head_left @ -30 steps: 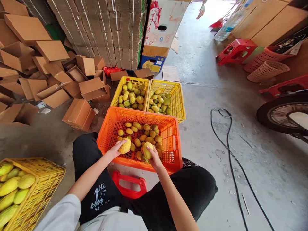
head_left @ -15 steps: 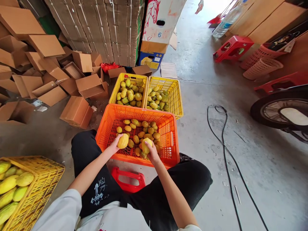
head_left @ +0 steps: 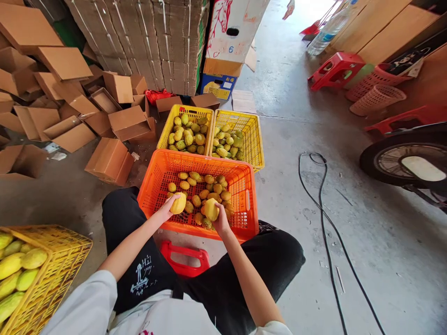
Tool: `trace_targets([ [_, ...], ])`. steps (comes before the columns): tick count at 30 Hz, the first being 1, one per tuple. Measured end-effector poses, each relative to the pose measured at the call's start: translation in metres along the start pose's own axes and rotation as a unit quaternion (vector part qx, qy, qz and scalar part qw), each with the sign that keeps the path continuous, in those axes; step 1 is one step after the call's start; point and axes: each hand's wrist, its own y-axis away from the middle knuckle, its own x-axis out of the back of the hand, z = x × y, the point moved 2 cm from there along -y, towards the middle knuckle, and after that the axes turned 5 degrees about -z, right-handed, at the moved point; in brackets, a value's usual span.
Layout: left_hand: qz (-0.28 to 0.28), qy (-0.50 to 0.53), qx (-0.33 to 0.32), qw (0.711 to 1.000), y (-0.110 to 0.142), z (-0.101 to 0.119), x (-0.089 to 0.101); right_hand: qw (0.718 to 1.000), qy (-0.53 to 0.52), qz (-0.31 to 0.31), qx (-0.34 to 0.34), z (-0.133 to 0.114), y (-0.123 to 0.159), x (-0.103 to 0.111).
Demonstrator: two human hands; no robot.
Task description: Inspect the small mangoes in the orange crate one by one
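Left hand (head_left: 168, 207) clamped on yellow fruit (head_left: 178, 204), frame center; right hand (head_left: 221, 220) clamped on second fruit (head_left: 211, 210), just right. Hands apart, both over orange crate (head_left: 250, 195), each fruit inboard of its hand. Long axes unclear, fingers cover them.

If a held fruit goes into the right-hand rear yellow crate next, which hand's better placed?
Probably the right hand: its yellow fruit sits nearer that yellow crate. The left hand holds one too, but farther left, so it'd reach across.
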Motion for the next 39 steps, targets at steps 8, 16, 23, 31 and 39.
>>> trace_targets([
  [8, 0.0, -0.002, 0.018, 1.0, -0.003, -0.002, -0.001, 1.0, 0.004, 0.028, -0.004, -0.012, 0.013, -0.014],
  [16, -0.024, -0.01, -0.012, 1.0, -0.005, -0.004, 0.004, 0.996, 0.012, 0.086, 0.016, -0.007, 0.005, -0.006],
  [23, -0.024, -0.002, 0.04, 0.999, -0.006, -0.002, 0.004, 0.999, -0.036, 0.038, 0.001, -0.006, 0.002, -0.008],
  [31, -0.001, 0.002, 0.046, 0.999, -0.005, 0.003, 0.001, 1.0, 0.0, -0.001, -0.005, -0.013, 0.009, -0.014],
  [39, 0.001, -0.012, -0.012, 1.0, 0.0, 0.002, 0.002, 1.0, 0.023, 0.009, -0.003, -0.004, 0.003, -0.007],
])
